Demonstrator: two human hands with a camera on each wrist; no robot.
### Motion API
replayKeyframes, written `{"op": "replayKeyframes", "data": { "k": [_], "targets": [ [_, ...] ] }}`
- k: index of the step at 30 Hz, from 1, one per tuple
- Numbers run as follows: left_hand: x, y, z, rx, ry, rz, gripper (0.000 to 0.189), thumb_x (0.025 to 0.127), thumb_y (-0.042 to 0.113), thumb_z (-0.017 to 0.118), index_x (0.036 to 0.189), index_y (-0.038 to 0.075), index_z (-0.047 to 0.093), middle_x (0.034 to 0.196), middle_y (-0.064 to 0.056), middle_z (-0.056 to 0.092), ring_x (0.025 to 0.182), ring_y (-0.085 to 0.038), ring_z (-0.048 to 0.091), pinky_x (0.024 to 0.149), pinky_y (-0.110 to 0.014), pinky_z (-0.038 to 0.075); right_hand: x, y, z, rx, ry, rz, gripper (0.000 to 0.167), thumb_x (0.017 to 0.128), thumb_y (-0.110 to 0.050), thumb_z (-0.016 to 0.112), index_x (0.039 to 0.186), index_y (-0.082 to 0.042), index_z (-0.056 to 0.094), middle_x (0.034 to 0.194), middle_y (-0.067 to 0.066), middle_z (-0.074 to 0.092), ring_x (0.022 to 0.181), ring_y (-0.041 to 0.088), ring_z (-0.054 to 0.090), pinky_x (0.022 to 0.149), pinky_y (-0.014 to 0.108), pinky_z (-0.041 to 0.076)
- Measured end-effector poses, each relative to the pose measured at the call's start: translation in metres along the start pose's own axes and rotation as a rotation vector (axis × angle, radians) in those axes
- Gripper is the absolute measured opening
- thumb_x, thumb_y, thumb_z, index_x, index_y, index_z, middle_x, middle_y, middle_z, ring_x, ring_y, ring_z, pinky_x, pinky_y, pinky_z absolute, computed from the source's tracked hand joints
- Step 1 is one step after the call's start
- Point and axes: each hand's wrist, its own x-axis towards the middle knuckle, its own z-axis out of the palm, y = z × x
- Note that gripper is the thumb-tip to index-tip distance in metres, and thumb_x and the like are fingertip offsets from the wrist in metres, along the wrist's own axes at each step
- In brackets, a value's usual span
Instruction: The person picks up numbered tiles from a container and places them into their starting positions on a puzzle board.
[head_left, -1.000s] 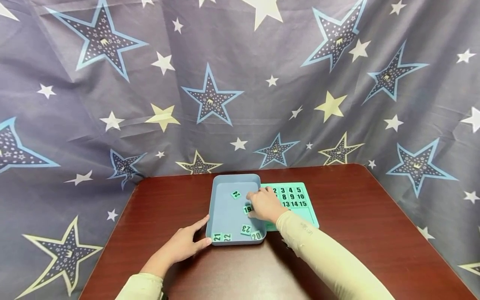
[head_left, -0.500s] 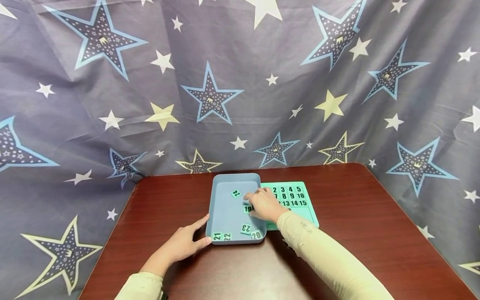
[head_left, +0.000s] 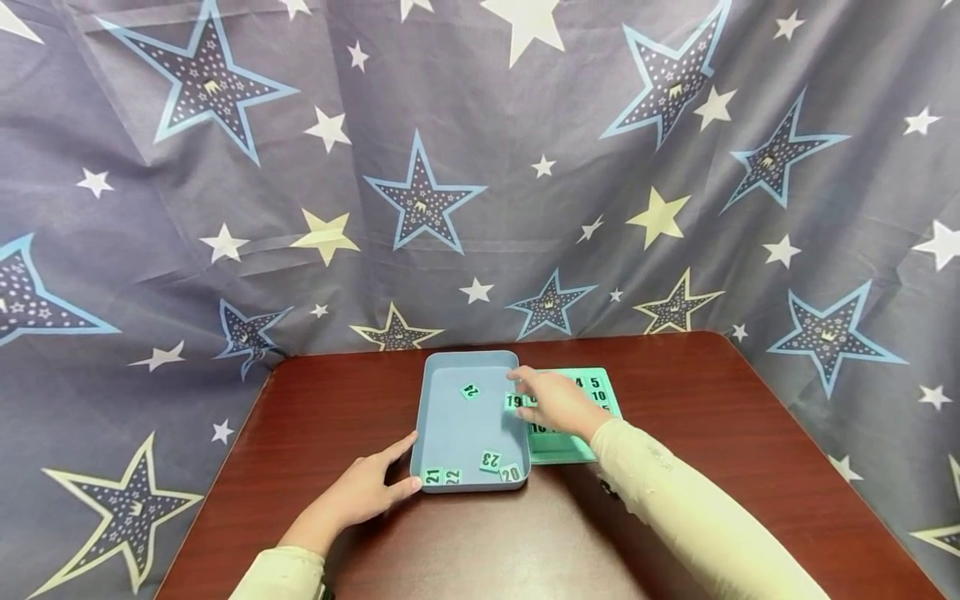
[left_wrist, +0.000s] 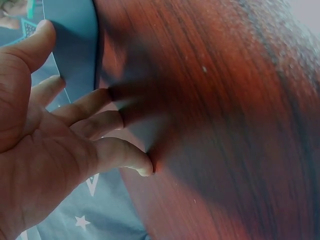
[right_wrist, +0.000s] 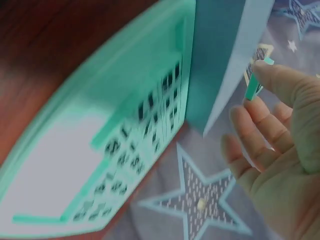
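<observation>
My right hand (head_left: 558, 402) pinches a green number tile (head_left: 513, 402) marked 19 between thumb and fingertips. The tile (right_wrist: 252, 86) is held over the right wall of the blue-grey tray (head_left: 465, 358). Beneath that hand lies a green number board (head_left: 566, 455), whose printed tiles it partly covers. My left hand (head_left: 367, 487) rests at the tray's left side, fingers spread, thumb at the near left corner. In the left wrist view the left hand (left_wrist: 55, 145) has its fingers extended beside the tray wall (left_wrist: 75, 45).
Inside the tray lie the loose tiles 24 (head_left: 470, 391), 23 (head_left: 491, 461), 20 (head_left: 510, 473), 22 (head_left: 452, 477) and 21 (head_left: 432, 477). Everything stands on a dark red wooden table (head_left: 360, 392). A star-patterned cloth (head_left: 450, 275) hangs behind it.
My right hand has lifted tile 19 off the tray floor and moved it right, towards the board. The left hand stays at the tray's side.
</observation>
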Motion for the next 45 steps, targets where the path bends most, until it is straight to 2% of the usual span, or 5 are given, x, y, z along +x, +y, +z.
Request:
{"op": "replayKeyframes", "data": {
  "k": [5, 8, 20, 34, 45],
  "targets": [
    [0.0, 0.0, 0.0, -0.006, -0.007, 0.004, 0.079, 0.099, 0.042, 0.077, 0.167, 0.024, 0.041, 0.114, -0.009, 0.072, 0.051, -0.013, 0.06, 0.11, -0.054, 0.049, -0.022, 0.027, -0.022, 0.05, 0.096, 0.038, 0.056, 0.089, -0.012, 0.087, 0.139, -0.004, 0.063, 0.107, 0.01, 0.079, 0.1, 0.029, 0.078, 0.087, 0.048, 0.062],
    [0.001, 0.0, -0.001, 0.004, -0.001, 0.012, 0.08, 0.098, 0.043, 0.078, 0.166, 0.024, 0.042, 0.13, -0.015, 0.072, 0.066, -0.013, 0.064, 0.111, -0.056, 0.05, -0.036, 0.046, -0.029, 0.061, 0.128, 0.078, 0.056, 0.089, -0.01, 0.087, 0.139, -0.003, 0.063, 0.106, 0.011, 0.079, 0.097, 0.031, 0.078, 0.084, 0.047, 0.062],
    [0.0, -0.002, -0.001, 0.019, 0.007, 0.016, 0.08, 0.097, 0.045, 0.079, 0.165, 0.024, 0.044, 0.149, -0.018, 0.064, 0.103, -0.02, 0.068, 0.111, -0.059, 0.05, -0.085, 0.087, -0.029, -0.013, 0.113, 0.148, 0.053, 0.087, -0.007, 0.088, 0.134, -0.002, 0.063, 0.105, 0.013, 0.081, 0.089, 0.03, 0.078, 0.075, 0.046, 0.061],
    [-0.001, 0.001, -0.001, 0.0, 0.0, 0.005, 0.079, 0.098, 0.044, 0.078, 0.166, 0.024, 0.042, 0.131, -0.014, 0.071, 0.053, -0.013, 0.059, 0.107, -0.054, 0.051, -0.097, 0.091, 0.003, -0.225, 0.12, 0.019, 0.055, 0.077, -0.005, 0.091, 0.127, -0.005, 0.068, 0.097, 0.002, 0.079, 0.084, 0.024, 0.076, 0.074, 0.044, 0.06],
    [-0.001, -0.001, 0.001, -0.019, -0.002, -0.006, 0.079, 0.098, 0.044, 0.078, 0.166, 0.026, 0.042, 0.139, -0.015, 0.067, 0.051, -0.014, 0.059, 0.1, -0.048, 0.051, -0.092, 0.084, 0.004, -0.242, 0.132, 0.008, 0.051, 0.079, -0.006, 0.092, 0.124, -0.005, 0.069, 0.096, 0.005, 0.079, 0.083, 0.025, 0.075, 0.073, 0.045, 0.06]
  ]
}}
